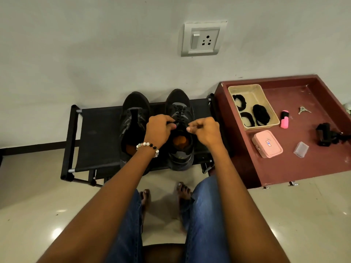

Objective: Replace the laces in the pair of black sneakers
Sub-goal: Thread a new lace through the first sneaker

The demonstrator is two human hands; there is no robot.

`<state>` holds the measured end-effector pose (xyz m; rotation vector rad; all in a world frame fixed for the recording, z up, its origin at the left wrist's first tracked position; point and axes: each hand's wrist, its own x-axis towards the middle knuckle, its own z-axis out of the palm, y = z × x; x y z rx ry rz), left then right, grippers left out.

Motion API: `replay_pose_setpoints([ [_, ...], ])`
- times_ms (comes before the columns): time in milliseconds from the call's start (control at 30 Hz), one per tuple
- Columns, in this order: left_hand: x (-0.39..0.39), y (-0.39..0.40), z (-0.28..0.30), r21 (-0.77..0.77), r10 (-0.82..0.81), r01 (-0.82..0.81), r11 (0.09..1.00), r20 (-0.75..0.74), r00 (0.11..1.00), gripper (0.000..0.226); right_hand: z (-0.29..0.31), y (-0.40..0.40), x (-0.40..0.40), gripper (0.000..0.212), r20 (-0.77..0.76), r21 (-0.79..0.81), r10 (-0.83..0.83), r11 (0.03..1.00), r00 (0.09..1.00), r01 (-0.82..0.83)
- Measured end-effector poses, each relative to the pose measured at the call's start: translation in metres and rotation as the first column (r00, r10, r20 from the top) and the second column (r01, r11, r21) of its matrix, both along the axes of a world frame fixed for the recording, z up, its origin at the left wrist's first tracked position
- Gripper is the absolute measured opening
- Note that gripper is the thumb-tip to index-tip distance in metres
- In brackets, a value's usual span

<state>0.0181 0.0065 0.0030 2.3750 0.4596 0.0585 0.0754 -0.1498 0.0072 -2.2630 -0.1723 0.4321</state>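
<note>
Sneakers sit side by side on a black rack point(98, 137) by the wall. Over the right sneaker point(179, 111), the left hand point(158, 129) and right hand point(204, 130) each pinch a lace end; best to pull both evenly, keeping the crossings flat.

- Black fabric shoe rack point(98, 141), standing on the floor point(38, 196) against the wall: carries two black sneakers side by side, the left sneaker point(133, 118) and the right sneaker point(180, 111).
- Maroon tray-topped desk point(284, 168), beside the rack: carries a beige basket point(252, 92), pink box point(266, 144), pink highlighter point(284, 119), keys point(303, 110), clear case point(301, 149) and a black device point(325, 134).
</note>
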Motion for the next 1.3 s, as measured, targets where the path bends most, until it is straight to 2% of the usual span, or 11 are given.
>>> replay_pose_setpoints([
  [133, -0.001, -0.003, -0.013, 0.019, 0.089, -0.091, 0.996, 0.089, 0.992, 0.015, -0.011, -0.002, -0.002, 0.023, 0.012, 0.048, -0.079, 0.996, 0.997, 0.078],
  [333, -0.002, -0.009, -0.026, 0.133, 0.121, -0.135, 0.982, 0.106, 0.987, 0.022, -0.017, 0.005, -0.001, 0.015, 0.034, -0.03, -0.067, 0.997, 0.997, 0.068],
  [633, -0.004, 0.022, 0.003, -0.29, 0.048, -0.075, 0.954, -0.1, 0.994, 0.024, -0.008, -0.025, 0.018, 0.02, 0.064, -0.11, 0.132, 0.986, 0.989, -0.124],
  [667, -0.006, 0.024, 0.009, -0.389, 0.009, -0.062, 0.919, -0.137, 0.991, 0.026, -0.007, -0.028, 0.02, 0.023, 0.029, -0.07, 0.175, 0.982, 0.984, -0.173],
  [733, -0.008, 0.024, 0.019, -0.597, -0.028, -0.057, 0.8, -0.131, 0.991, 0.029, -0.002, -0.029, 0.018, 0.026, -0.053, 0.189, 0.232, 0.957, 0.971, -0.219],
  [833, -0.002, 0.018, 0.026, -0.781, 0.1, -0.072, 0.62, -0.012, 0.995, 0.027, 0.01, -0.017, 0.013, 0.02, -0.041, 0.54, 0.194, 0.83, 0.98, -0.141],
  [900, 0.004, 0.012, 0.028, -0.897, 0.211, -0.053, 0.44, 0.046, 0.976, 0.026, 0.011, -0.008, 0.014, 0.02, -0.042, 0.7, 0.121, 0.711, 0.992, -0.058],
  [967, 0.01, 0.007, 0.028, -0.965, 0.296, -0.008, 0.261, 0.072, 0.952, 0.025, 0.011, 0.002, 0.015, 0.019, -0.147, 0.829, 0.067, 0.553, 0.987, 0.086],
  [1000, 0.013, 0.004, 0.027, -0.974, 0.325, 0.01, 0.226, 0.085, 0.942, 0.025, 0.01, 0.006, 0.015, 0.018, -0.217, 0.868, 0.058, 0.468, 0.974, 0.165],
  [1100, 0.022, -0.003, 0.016, -0.963, 0.382, 0.004, 0.269, 0.11, 0.918, 0.024, 0.006, 0.02, 0.014, 0.018, -0.356, 0.879, 0.038, 0.353, 0.934, 0.321],
  [1300, 0.027, -0.008, 0.0, -0.883, 0.361, -0.009, 0.469, 0.182, 0.915, 0.025, -0.001, 0.031, 0.018, 0.026, -0.362, 0.841, -0.048, 0.414, 0.931, 0.348],
])
